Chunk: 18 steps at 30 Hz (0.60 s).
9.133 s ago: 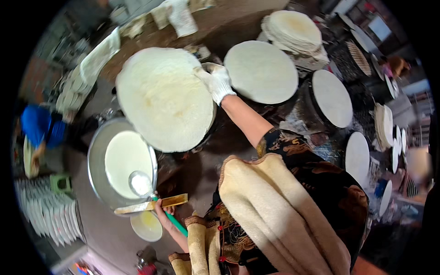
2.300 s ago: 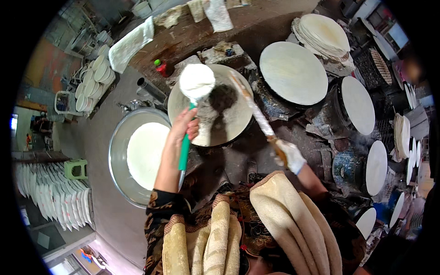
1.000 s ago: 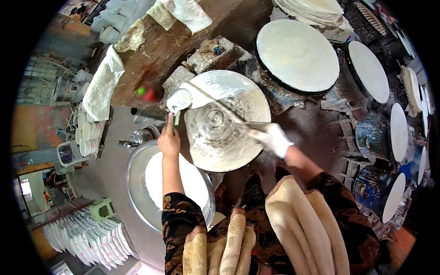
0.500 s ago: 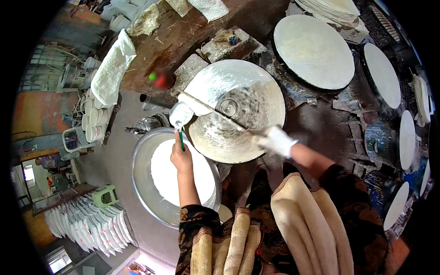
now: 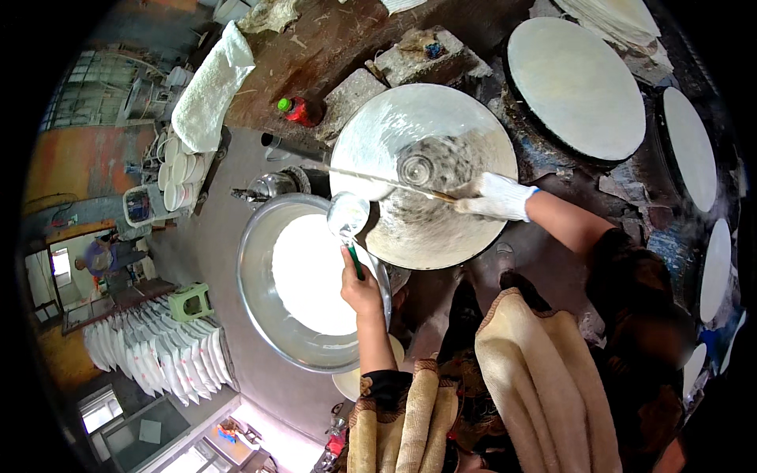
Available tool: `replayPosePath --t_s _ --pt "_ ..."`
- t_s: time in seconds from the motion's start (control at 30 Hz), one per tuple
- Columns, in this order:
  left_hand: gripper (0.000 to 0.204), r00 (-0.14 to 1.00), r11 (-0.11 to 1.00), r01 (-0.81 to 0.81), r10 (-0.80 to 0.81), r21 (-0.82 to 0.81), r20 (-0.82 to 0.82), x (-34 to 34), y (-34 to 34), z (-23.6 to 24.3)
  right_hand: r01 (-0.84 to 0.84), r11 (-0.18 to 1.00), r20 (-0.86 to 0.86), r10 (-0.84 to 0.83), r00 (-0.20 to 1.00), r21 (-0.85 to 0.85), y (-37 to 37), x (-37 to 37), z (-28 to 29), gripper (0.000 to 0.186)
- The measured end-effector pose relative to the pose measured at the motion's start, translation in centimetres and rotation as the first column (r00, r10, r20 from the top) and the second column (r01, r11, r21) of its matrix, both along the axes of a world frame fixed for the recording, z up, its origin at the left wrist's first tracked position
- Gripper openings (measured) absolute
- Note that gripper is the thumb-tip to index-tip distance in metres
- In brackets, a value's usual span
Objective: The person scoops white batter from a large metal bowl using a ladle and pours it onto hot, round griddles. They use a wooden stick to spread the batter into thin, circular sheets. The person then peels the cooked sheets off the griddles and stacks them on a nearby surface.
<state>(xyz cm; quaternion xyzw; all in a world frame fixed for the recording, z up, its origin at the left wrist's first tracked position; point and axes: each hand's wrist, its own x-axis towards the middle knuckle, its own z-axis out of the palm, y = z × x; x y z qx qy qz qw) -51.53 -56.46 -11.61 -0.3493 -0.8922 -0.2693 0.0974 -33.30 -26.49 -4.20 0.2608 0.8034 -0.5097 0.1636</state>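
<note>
Your left fingers (image 5: 348, 264) curled round the green-handled ladle (image 5: 348, 213), its bowl just beyond them, while your gloved right fingers (image 5: 471, 206) gripped one end of the stick (image 5: 393, 184) across the round griddle (image 5: 441, 240).

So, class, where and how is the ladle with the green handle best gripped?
I'd grip the ladle by its green handle, coming from the near side, as the left hand does. The slim handle points that way, while the round bowl, streaked with white, lies at the far end.
</note>
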Motion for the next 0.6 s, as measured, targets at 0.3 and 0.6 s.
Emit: replayPosePath --t_s 0.3,0.6 --pt "0.06 0.986 0.993 -0.114 0.116 -0.024 0.122 6.2 -4.1 1.1 0.057 0.998 -0.192 -0.057 0.98 -0.006 13.9 -5.9 -4.2 0.045" --pt "0.064 0.981 0.996 -0.08 0.086 -0.041 0.176 12.0 -5.3 0.4 -0.391 0.893 0.063 0.414 0.908 -0.223 8.2 -4.4 0.0 0.043"
